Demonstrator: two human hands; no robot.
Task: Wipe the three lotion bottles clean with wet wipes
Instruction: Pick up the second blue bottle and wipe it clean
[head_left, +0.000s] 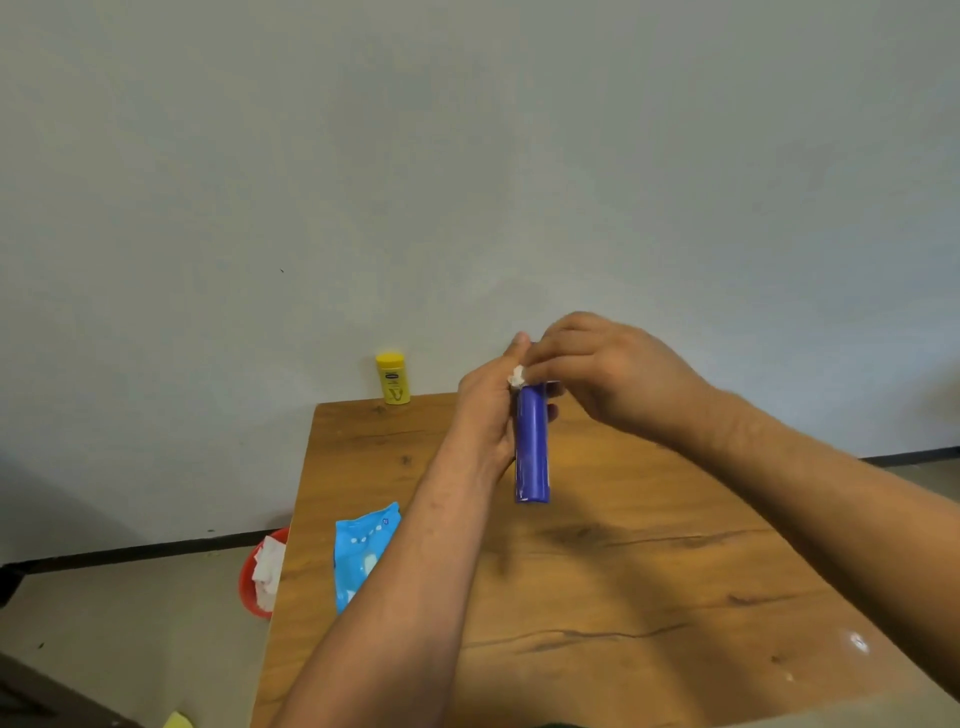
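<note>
Head view: left hand (485, 410) grips a smooth, flat-sided blue bottle (532, 447) above a grained wooden table (623, 571); right hand (608, 371) pinches a crumpled white wipe (517, 376) at its top.

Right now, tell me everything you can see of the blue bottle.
The blue bottle is slim, deep blue and glossy, plastic by its look. It is held roughly upright over the wooden table, with its flat lower end nearer the camera. The left hand grips its side. The right hand pinches a white wipe against its top, which the hands hide.
</note>
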